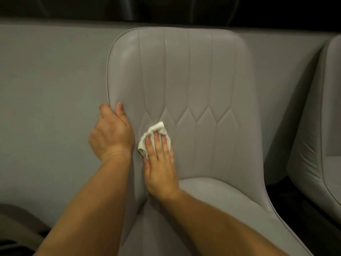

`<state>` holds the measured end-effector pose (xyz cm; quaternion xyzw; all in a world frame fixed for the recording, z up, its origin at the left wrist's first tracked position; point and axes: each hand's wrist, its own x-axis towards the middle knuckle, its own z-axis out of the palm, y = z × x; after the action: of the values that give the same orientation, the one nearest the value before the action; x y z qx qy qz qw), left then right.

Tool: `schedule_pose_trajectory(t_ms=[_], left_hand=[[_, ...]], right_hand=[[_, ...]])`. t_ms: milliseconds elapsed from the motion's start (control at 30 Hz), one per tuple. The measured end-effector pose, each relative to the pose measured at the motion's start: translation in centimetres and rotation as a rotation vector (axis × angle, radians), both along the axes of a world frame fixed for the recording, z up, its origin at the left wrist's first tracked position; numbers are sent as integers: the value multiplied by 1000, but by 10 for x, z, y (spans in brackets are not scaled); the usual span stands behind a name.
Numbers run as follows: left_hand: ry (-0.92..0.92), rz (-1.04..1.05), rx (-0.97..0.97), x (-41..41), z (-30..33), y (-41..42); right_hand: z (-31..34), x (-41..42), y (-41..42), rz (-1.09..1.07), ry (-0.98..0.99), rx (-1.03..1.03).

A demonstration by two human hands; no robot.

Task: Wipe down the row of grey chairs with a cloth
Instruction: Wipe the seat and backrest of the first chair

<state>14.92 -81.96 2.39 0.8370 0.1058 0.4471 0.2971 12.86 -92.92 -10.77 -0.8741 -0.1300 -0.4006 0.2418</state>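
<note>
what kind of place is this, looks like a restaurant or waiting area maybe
Hard to say for sure; likely a restaurant, lounge or waiting area. A padded grey chair with stitched quilting stands beside a matching second chair, both against a long plain grey wall.

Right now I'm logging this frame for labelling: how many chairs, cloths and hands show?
Grey chairs: 2, centre chair and right chair
White cloth: 1
Hands: 2, left hand and right hand
Total: 5

Left hand (110, 132) curled gripping; right hand (160, 169) flat, fingers extended.
</note>
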Motion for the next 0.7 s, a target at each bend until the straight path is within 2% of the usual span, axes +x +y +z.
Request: schedule_pose_trajectory(t_ms=[167, 300, 367, 467, 567, 633, 700], left_hand=[[-20, 21, 1, 1, -1, 1], [-24, 16, 2, 1, -1, 2], [-16, 17, 5, 1, 0, 2], [-15, 17, 14, 3, 0, 2], [-20, 27, 24, 5, -2, 2], [-25, 35, 30, 6, -2, 2], [-27, 41, 36, 6, -3, 2]], right_hand=[[-40, -39, 35, -24, 100, 231], [-32, -37, 34, -41, 105, 206], [-10, -20, 20, -39, 72, 126], [55, 26, -11, -128, -58, -37], [112, 62, -52, -208, -233, -352], [120, 68, -85, -224, -310, -543], [107, 60, -117, -256, -293, -643]])
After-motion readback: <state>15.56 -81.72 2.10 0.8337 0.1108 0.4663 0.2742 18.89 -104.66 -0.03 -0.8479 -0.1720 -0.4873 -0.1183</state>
